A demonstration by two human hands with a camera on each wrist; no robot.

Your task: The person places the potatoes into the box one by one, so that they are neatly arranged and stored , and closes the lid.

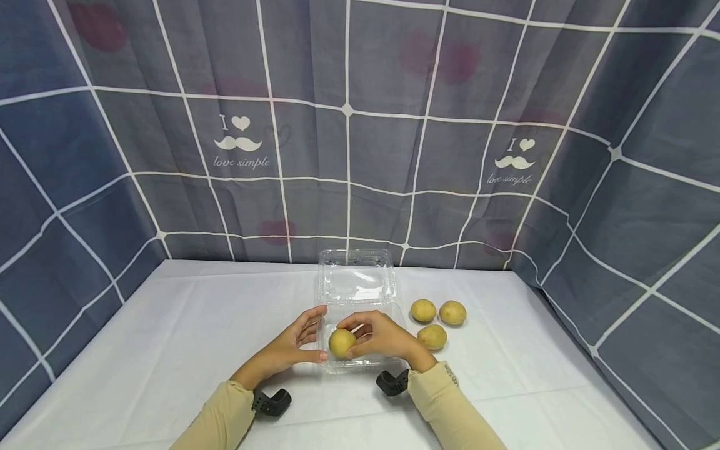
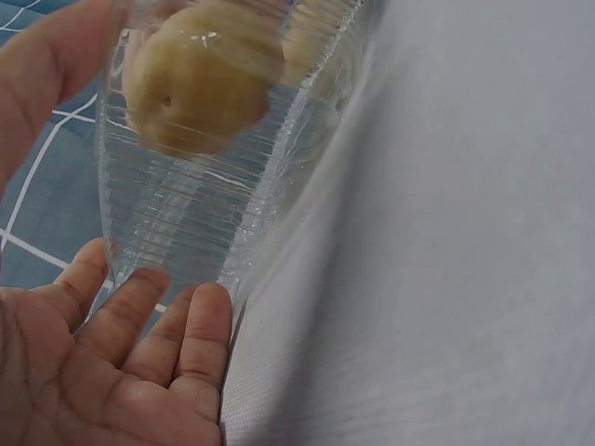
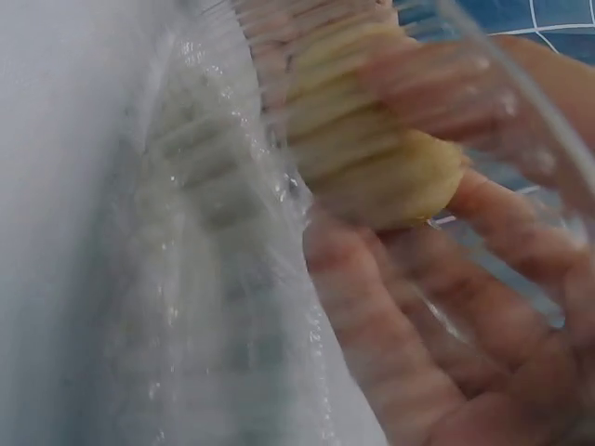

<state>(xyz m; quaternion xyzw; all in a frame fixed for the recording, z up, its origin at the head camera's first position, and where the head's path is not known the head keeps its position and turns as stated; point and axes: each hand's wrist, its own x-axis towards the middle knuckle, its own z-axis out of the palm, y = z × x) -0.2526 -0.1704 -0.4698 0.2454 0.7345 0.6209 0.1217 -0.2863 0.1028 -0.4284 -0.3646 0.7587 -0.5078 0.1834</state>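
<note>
A clear plastic clamshell container (image 1: 368, 360) lies with its lid (image 1: 357, 275) raised at the back. My right hand (image 1: 385, 334) reaches into the base and pinches a yellow potato (image 1: 342, 343) between thumb and fingers, toward the left side. Through the ribbed wall, the right wrist view shows the potato (image 3: 372, 177) in those fingers, somewhat blurred. My left hand (image 1: 295, 344) is at the container's left side, thumb extended and fingers spread apart from it. In the left wrist view, its fingertips (image 2: 206, 311) touch the clear wall (image 2: 177, 214).
Three more potatoes, a left one (image 1: 423, 310), a right one (image 1: 452, 313) and a nearer one (image 1: 432, 337), lie just right of the container. A white cloth (image 1: 197, 337) covers the table. Grey checked curtains (image 1: 388, 150) stand behind and at both sides.
</note>
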